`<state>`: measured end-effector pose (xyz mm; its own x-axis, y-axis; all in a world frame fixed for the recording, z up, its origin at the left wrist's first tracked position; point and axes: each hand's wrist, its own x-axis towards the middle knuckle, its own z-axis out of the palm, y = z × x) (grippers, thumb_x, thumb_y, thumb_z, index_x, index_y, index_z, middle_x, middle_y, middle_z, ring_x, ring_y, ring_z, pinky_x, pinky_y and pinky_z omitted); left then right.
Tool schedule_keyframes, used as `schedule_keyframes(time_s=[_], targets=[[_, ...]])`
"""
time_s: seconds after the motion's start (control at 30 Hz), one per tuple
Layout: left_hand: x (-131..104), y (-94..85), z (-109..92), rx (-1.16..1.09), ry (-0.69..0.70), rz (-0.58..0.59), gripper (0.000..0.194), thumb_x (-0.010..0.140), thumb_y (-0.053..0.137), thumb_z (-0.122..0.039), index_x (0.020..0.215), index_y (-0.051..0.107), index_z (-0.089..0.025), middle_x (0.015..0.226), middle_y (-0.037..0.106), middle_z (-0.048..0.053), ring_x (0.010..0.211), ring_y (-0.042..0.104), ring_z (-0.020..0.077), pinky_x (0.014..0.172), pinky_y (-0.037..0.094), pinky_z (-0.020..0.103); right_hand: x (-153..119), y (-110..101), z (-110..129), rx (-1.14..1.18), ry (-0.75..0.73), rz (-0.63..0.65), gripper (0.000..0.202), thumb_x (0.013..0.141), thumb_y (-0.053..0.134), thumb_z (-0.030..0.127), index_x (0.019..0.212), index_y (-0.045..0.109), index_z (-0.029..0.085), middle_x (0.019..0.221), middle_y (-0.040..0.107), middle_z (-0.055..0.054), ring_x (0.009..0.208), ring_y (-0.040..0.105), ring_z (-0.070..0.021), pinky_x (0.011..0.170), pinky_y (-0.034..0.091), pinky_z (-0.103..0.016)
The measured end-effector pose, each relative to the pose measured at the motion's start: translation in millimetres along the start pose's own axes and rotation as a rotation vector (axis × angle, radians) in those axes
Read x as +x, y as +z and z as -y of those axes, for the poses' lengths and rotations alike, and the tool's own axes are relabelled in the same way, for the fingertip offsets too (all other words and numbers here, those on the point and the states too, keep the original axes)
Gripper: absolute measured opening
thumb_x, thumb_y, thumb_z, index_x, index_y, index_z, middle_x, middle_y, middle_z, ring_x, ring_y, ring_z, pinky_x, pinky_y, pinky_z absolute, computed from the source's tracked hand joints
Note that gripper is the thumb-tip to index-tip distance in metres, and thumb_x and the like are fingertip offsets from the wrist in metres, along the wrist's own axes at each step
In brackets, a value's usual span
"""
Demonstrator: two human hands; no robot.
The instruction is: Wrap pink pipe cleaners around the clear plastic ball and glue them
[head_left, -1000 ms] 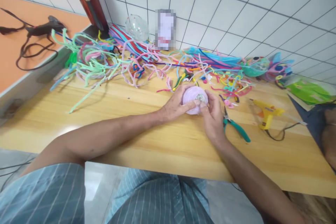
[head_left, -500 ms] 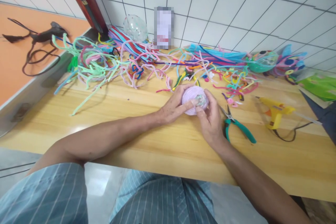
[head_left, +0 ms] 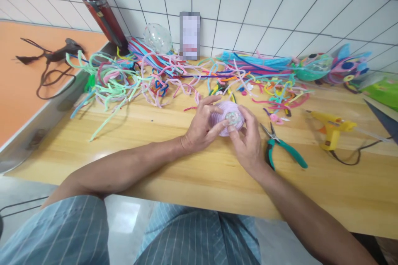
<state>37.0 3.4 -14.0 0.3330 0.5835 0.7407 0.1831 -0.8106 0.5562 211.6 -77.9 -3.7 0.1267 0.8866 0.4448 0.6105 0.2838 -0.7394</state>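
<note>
A round ball point(head_left: 222, 129) wound in pale purple strands is held between both hands above the wooden table. A clear, speckled patch shows on the side that faces me. My left hand point(head_left: 203, 126) grips the ball from the left, with the thumb at the edge of the clear patch and the upper fingers bent over the top. On the right side, my right hand point(head_left: 250, 143) is wrapped round it, its thumb near the lower rim of the patch. Green-handled pliers point(head_left: 287, 152) lie just right of my right hand.
Loose pipe cleaners point(head_left: 116, 78) and bundles point(head_left: 255, 65) line the back of the table point(head_left: 155, 128). A red flask point(head_left: 101, 14), phone point(head_left: 190, 37) and clear ball point(head_left: 158, 38) stand behind. A yellow glue gun point(head_left: 332, 130) with its cord lies right.
My left hand's upper fingers have lifted and bent over the ball, which has turned slightly. The camera view has shifted a little. My right hand keeps its hold.
</note>
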Motion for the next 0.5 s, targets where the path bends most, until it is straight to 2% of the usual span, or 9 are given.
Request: schedule_keyframes(time_s=[0.27,0.5], targets=[[0.7,-6.1,-2.0,0.042,0.018,0.058,0.014,0.111,0.054,-0.033,0.122,0.053,-0.025,0.141,0.061,0.013,0.135,0.060,0.0239,0.115,0.053,0.052,1.0,0.3,1.8,0.011,-0.010,-0.003,0.056,0.104,0.060,0.041,0.157,0.048,0.030,0.162,0.054,-0.014,0.152,0.053,-0.0314,0.116,0.059,-0.057],[1.8,-6.5,-2.7,0.020,0.011,0.084,0.013,0.111,0.052,-0.033,0.119,0.059,-0.024,0.139,0.064,0.012,0.132,0.063,0.0234,0.115,0.053,0.050,0.2,1.1,1.8,0.033,-0.006,0.004,0.056,0.103,0.061,0.040,0.157,0.047,0.032,0.163,0.054,-0.014,0.152,0.053,-0.0312,0.115,0.059,-0.057]])
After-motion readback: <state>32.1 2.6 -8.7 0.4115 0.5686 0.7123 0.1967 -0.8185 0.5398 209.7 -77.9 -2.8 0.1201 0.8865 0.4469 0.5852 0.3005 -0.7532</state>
